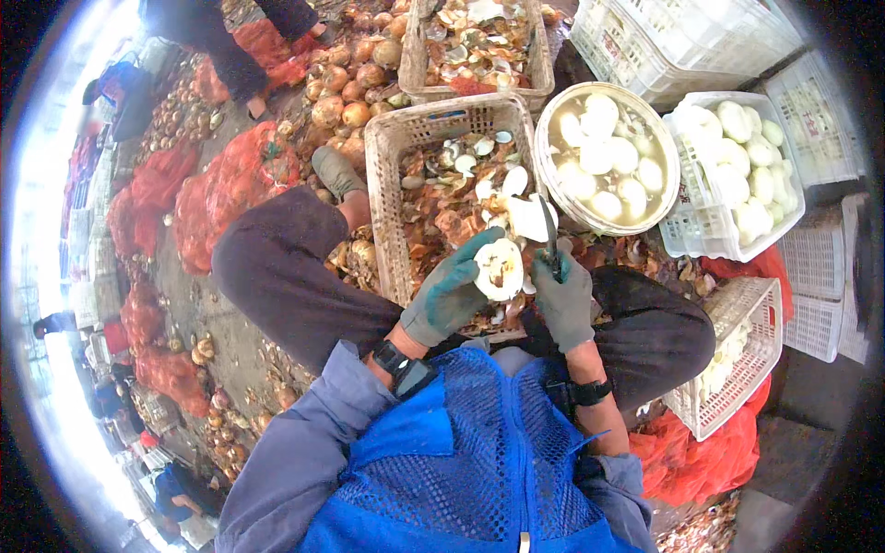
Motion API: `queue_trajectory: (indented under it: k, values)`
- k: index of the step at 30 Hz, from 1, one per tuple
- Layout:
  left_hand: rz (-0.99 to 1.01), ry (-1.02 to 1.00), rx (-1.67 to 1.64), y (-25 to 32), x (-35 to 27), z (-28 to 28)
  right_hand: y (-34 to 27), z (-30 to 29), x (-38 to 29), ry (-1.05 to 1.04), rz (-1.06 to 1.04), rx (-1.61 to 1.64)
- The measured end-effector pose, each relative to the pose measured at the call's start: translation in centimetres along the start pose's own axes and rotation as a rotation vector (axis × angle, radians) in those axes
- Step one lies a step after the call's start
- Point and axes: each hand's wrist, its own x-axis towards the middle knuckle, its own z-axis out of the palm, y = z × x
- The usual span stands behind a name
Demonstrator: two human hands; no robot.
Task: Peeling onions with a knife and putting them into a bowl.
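Observation:
My left hand [453, 290], in a grey and green glove, grips a pale onion [499, 269] whose facing side shows brown patches. My gloved right hand [563, 297] is closed on the dark handle of a knife [552, 235]; its blade points away from me. A white onion piece [529, 218] lies beside the blade; whether they touch is unclear. Both hands are over the near part of a dirty plastic crate [379, 200] with brown skins and onion scraps. Right of it, a round white bucket [546, 176] holds peeled onions in cloudy liquid.
A white basket [733, 252] of peeled onions stands right of the bucket, near stacked crates [643, 62]. Another crate of skins [409, 69] is ahead. Unpeeled onions [356, 90] and red mesh sacks [228, 193] lie left. A tilted basket [750, 387] is at my right. Another person's legs [221, 48] show upper left.

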Motion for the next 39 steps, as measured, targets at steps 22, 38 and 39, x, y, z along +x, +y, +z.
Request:
queue_trajectory:
  k: [22, 38, 39]
  values:
    - [-0.086, 0.090, -0.030, -1.2, 0.6, -0.4, -0.6, -0.5, -1.6, -0.012, -0.276, -0.173]
    - [-0.133, 0.122, 0.360, -1.4, 0.3, -0.5, -0.8, -1.5, -2.4, -0.113, -0.526, -0.571]
    - [-0.155, 0.122, 0.264, -1.5, 0.3, -0.7, -1.2, -1.6, -2.5, -0.139, -0.519, -0.604]
